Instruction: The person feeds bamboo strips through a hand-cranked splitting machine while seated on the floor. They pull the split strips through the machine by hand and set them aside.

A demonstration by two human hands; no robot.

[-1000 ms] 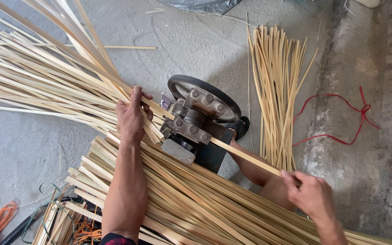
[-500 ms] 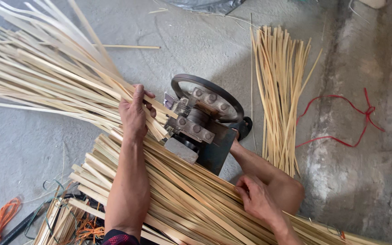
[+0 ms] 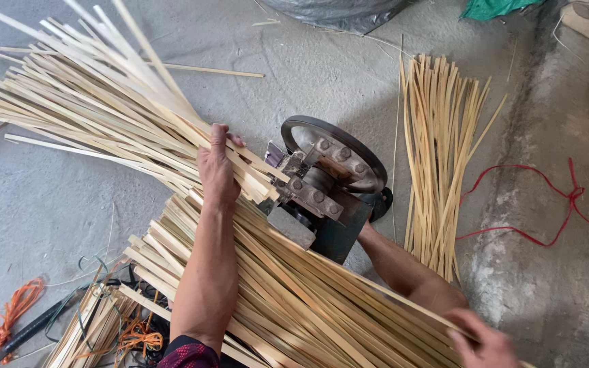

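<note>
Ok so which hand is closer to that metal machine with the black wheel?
Left. The left hand rests on the bamboo strips right beside the machine. The right hand is further off, down at the frame's lower edge, on strips below the machine.

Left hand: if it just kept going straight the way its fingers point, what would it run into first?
The left hand lies on the fanned bamboo strips, fingers pointing up the picture. Going on, it would likely slide over more strips, then reach bare concrete floor; depth is uncertain.
</note>
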